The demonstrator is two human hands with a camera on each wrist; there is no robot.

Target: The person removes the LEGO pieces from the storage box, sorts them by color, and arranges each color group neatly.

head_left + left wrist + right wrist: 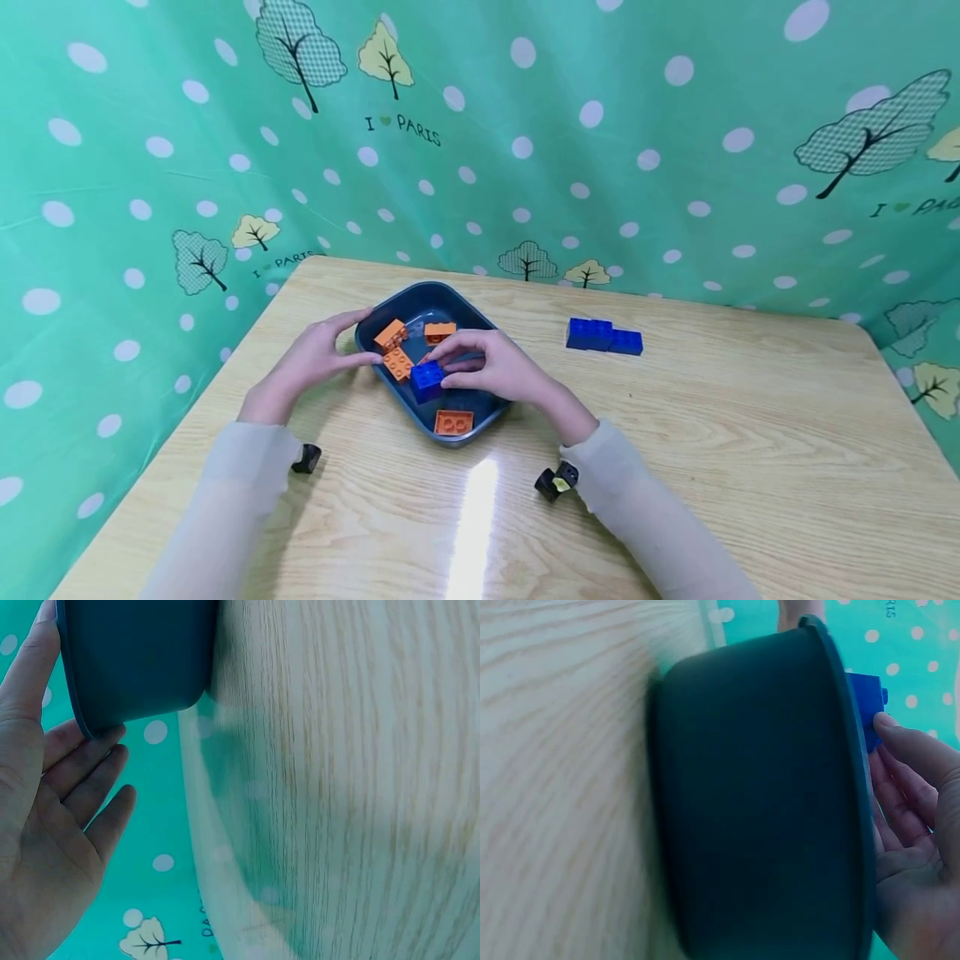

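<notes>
Left hand (307, 362), thumb and forefinger spread wide, touches the dark tub (757, 787) holding orange studded bricks (397, 363). Blue brick (427, 381), raised above them, is pinched by the right hand (495, 367): apparently mid-transfer, next requiring rim clearance. Far right: stepped blue bricks (589, 334).

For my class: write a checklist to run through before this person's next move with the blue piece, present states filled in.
1. Right hand gripping the blue piece: ok, pinching it.
2. Left hand at the tray: ok, touching it.
3. Blue piece fully above the tray's rim: cannot tell; its lower part is hidden in the right wrist view.
4. Tray interior free of other pieces: not ok, orange bricks lie inside.
5. Blue bricks on the table apart from the tray: ok.
</notes>
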